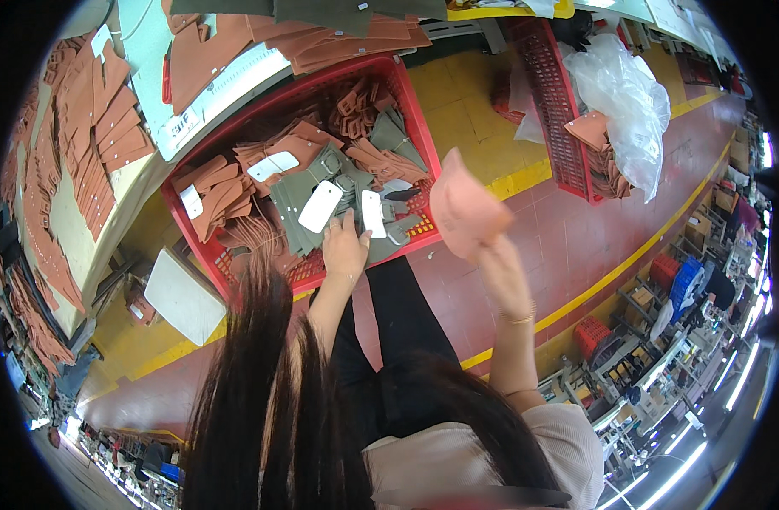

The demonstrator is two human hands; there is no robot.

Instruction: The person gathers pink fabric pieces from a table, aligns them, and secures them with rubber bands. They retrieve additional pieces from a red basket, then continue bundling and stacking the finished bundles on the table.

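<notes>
My right hand [496,253] is raised to the right of a red plastic crate [425,127]. It grips a terracotta leather-like cut piece [464,204] by its lower end; both are smeared a little by motion. Inside the crate lie bundles of terracotta pieces [215,187] and olive-green strap-like pieces [297,191]. White tags, one of them [320,206] large and rounded, rest on the bundles. My left hand [345,248] reaches over the crate's near side with its fingers stretched out. Its fingertips lie among the green pieces, between two white tags.
A table [151,76] at the left carries stacks of terracotta pieces [109,110]. Below it stands a white board-like seat [184,296]. Another red crate [552,110] with clear plastic bags [620,93] sits to the right. Workstations [653,374] line the far right.
</notes>
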